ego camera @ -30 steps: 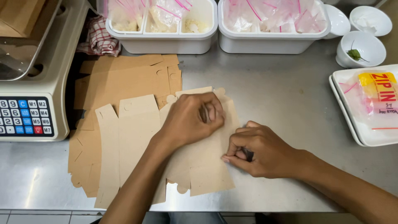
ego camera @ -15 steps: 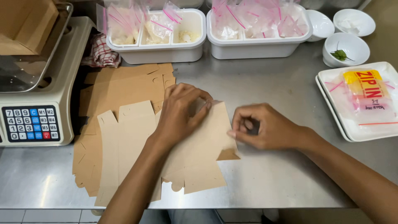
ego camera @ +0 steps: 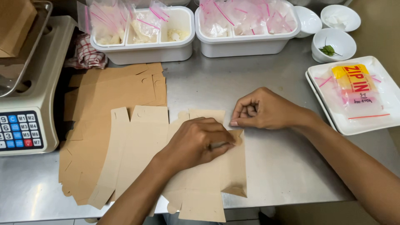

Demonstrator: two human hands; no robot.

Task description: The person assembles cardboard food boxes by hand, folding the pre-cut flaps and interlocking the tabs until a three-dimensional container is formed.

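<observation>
At the near edge of the steel desk (ego camera: 266,166), the flat brown carton blank (ego camera: 208,183) hangs partly past the rim, its lowest flaps cut off by the frame, and much of its middle is hidden under the left hand (ego camera: 200,141). That hand lies palm down on the blank, fingers (ego camera: 223,139) curled and pressing along a fold where the right-hand panel stands up slightly; whether they pinch the card or only press it is hard to tell. The right hand (ego camera: 262,110) rests just beyond, fingers (ego camera: 250,111) loosely clenched, thumb tip touching the blank's far right corner. To the left lies a stack of more brown blanks (ego camera: 108,108), beside a scale (ego camera: 25,121) cut off at the left edge. At the far side stand two white tubs (ego camera: 175,50) of small bags.
</observation>
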